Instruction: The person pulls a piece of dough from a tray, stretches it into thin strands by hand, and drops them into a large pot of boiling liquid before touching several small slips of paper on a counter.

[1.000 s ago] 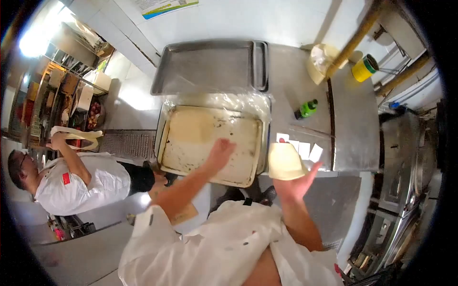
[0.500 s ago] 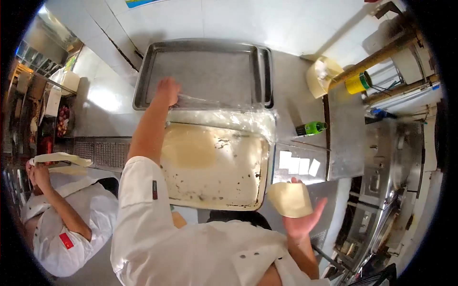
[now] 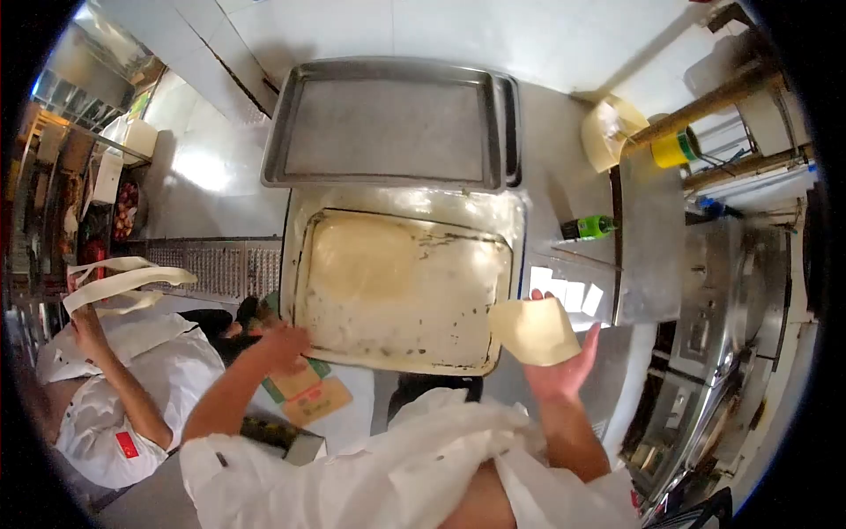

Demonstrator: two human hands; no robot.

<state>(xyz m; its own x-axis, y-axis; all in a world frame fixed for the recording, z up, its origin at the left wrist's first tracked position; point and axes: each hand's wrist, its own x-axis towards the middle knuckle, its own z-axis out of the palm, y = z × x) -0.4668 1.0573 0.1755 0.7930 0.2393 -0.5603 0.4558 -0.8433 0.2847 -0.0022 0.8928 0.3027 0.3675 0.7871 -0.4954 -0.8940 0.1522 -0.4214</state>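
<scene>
A rectangular pan (image 3: 313, 331) with a dark, worn rim stands in front of me. A pale, rounded patch of dough or batter (image 3: 361, 260) covers its upper left. My left hand (image 3: 286, 348) is low beside the pan's lower left corner, fingers blurred by motion. My right hand (image 3: 560, 375) is palm up off the pan's lower right corner, thumb out to the side. On it rests a pale cream sheet (image 3: 533, 331) with a rounded lower edge, its far side held by fingertips; its exact kind I cannot tell.
Dark metal baking trays (image 3: 388, 128) lie at the back against the wall. On the right are a green bottle (image 3: 589, 227), white cards (image 3: 573, 295) and a yellow can (image 3: 674, 148). A cardboard box (image 3: 317, 401) is below my left hand. At left a co-worker's hand (image 3: 86, 331) holds pale strips (image 3: 132, 286).
My left hand has come back from the trays to the pan's lower left corner. The clear film stretched along the pan's far edge no longer shows there. My right hand keeps the cream sheet.
</scene>
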